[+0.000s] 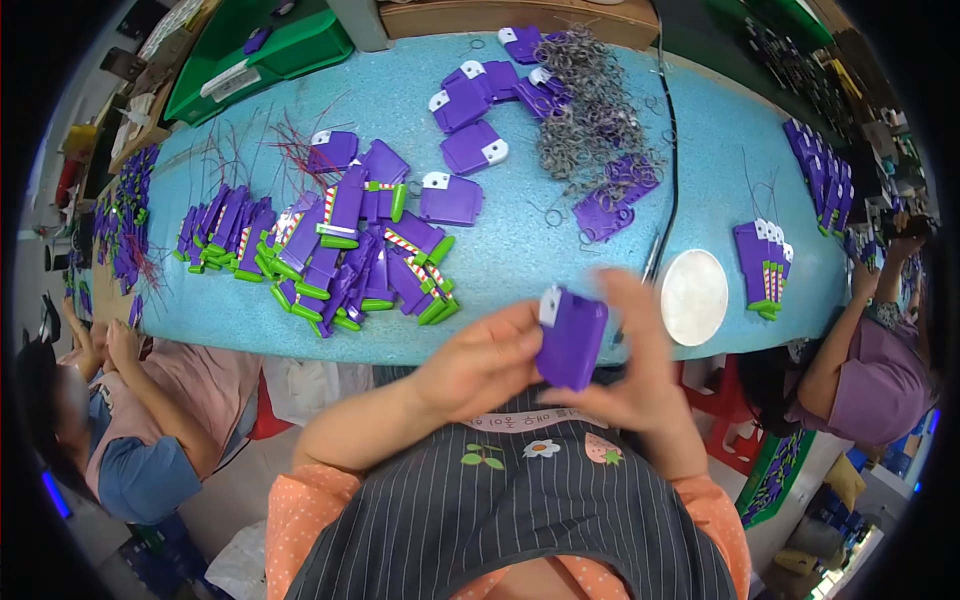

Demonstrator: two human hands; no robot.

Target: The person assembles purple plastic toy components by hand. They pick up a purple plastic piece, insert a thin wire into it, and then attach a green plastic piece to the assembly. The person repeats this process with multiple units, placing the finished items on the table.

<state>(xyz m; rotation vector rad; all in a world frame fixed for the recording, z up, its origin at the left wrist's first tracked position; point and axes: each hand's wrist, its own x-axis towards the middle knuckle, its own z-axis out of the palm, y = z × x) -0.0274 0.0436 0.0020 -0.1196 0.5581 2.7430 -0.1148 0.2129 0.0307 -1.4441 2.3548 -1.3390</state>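
Left forearm point(385, 420) slanting inward, raised; left hand point(470, 365) in pinch grip, fingers point(512, 325) curled. Right forearm point(677, 440) steeper, foreshortened; right hand point(645, 365) close by, blurred, upper fingers lifted, thumb point(585, 403) stretched toward left hand, wide gap between.

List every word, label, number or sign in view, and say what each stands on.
Pink band on the striped apron: a row of lettering, upside down in this view; not transcribed.
White label on the green bin: any marks too small to read.
Purple casing in the left hand: no lettering visible.
Background: too small or blurred to tell.
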